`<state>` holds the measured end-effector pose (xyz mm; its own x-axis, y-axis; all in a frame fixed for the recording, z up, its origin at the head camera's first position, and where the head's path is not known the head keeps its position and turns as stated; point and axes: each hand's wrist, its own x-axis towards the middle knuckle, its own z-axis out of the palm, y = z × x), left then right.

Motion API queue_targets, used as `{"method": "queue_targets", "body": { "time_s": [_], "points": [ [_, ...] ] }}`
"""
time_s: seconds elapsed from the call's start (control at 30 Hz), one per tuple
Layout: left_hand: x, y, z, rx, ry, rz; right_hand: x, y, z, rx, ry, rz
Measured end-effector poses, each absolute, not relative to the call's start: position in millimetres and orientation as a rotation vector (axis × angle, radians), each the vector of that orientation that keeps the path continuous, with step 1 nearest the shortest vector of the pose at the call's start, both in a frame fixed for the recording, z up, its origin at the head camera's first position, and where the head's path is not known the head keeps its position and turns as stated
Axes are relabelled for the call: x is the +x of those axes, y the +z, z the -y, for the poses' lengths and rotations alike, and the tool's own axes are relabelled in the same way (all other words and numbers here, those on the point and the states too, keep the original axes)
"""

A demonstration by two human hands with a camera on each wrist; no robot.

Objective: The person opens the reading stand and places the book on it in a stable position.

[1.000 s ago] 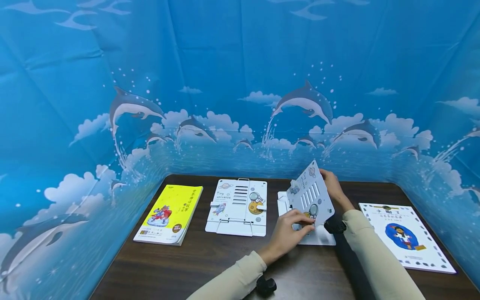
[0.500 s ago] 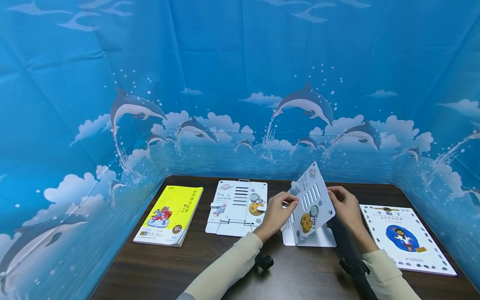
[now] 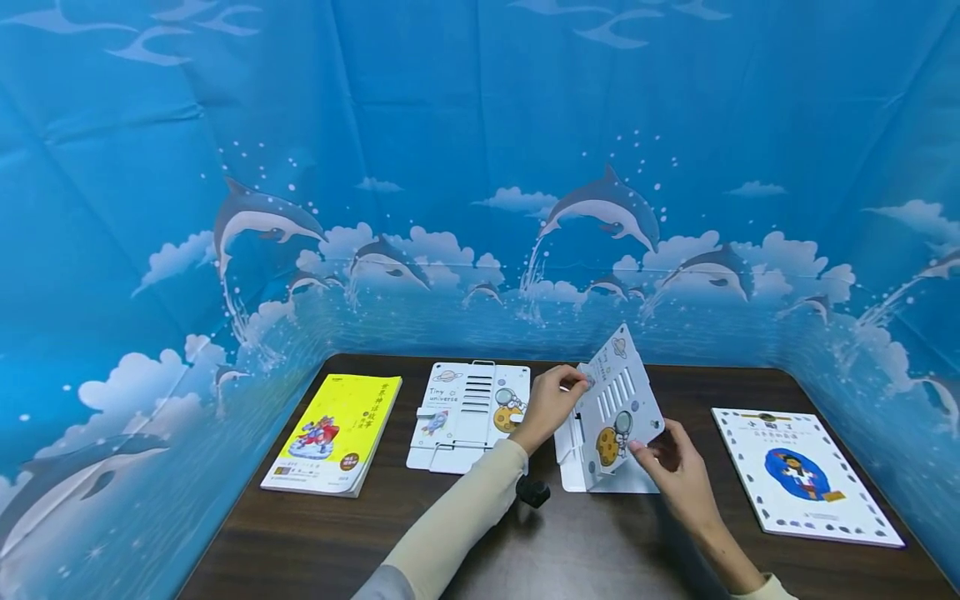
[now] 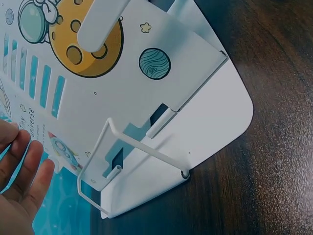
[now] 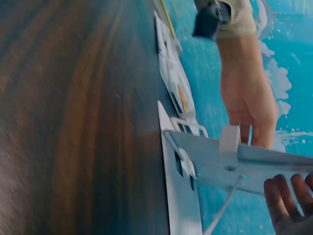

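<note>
Dolphin-printed blue cloth [image 3: 420, 125] hangs round the dark wooden bench [image 3: 285, 542]; a yellow book [image 3: 345, 408] lies at its left, a folded stand [image 3: 465, 429] flat next to that, and a white-covered book [image 3: 817, 517] over at the right. Between the folded stand and the white-covered book is the raised stand [image 3: 637, 396], a person's two hands about it; its base plate [image 4: 220, 107] lies flat on the bench and its panel [image 4: 122, 88] slants up from there, with a wire bracket [image 4: 146, 148] along the hinged edge and a rear strut [image 5: 224, 205] behind.

I'd judge the step in hand to be setting the panel's lean; the next move would seem to call for steadying the panel by its edges while the rear strut finds a firm seat, since a loose one might let it drop.

From where I stand, the printed side faces left and somewhat up; the long axis follows the hinge, running from the person's side toward the far side, lettering [image 4: 32, 120] at the far end, moon picture [image 4: 73, 46] at the near one.

As for grip, the left hand [image 3: 547, 408] is by the panel's far left edge, thumb and forefinger tips close together; whether they pinch anything I cannot tell; the right hand [image 3: 686, 483] is at the near right corner, thumb and fingers apart and loosely bent; whether they touch the panel I can't make out.
</note>
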<state>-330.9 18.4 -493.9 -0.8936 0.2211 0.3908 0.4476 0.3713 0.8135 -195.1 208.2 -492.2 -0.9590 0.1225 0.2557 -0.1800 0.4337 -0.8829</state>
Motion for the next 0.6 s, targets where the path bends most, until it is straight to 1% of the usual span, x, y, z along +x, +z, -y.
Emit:
{"method": "queue_targets", "body": {
  "time_s": [0.13,0.3,0.6],
  "points": [
    [-332,-495,-20,-0.575,-1.558,2.433,-197,-499,-201,0.036,1.463,2.449],
    [-334,-495,-20,-0.551,-1.605,2.445,-198,-505,-199,0.046,1.485,2.378],
    [-336,-493,-20,-0.466,-1.627,2.468,-193,-503,-213,-0.068,1.481,2.315]
  ]
}}
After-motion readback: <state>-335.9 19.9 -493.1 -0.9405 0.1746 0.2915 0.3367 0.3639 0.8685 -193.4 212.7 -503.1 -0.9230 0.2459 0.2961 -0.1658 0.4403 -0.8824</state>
